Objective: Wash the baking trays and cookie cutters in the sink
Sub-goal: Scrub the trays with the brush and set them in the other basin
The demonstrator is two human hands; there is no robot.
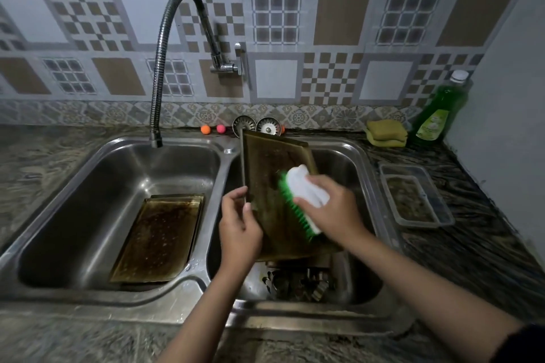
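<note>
1. The left hand (240,225) reaches in from the lower middle, forearm rising toward the right basin (358,174) of the double sink. Its fingers and thumb are curled round the left edge of a stained baking tray (267,162), pinching that rim.
2. The right hand (330,209) comes in from the lower right, forearm slanting up and left. It is clamped on a scrub brush (303,194) with a white back and green bristles, palm over the top, fingers wrapped down its far side.
3. The brush's bristles press on the tray's face, about midway along it; the brush lies diagonally, upper left to lower right.
4. The held tray stands tilted over the right basin, its long axis running from the near side up toward the wall, its top end leaning back near the basin's rear rim and its lower end down in the basin.
5. Below that lower end, on the basin floor, lies a heap of metal cookie cutters (298,283).
6. A second baking tray (159,237) lies flat in the left basin (88,215), stained side up, its long axis running near to far, against the basin's right wall.
7. The flexible tap (165,47) arches over the left basin, spout down.
8. On the table to the right sit a clear plastic container (415,194), yellow sponges (386,132) and a green soap bottle (439,109).
</note>
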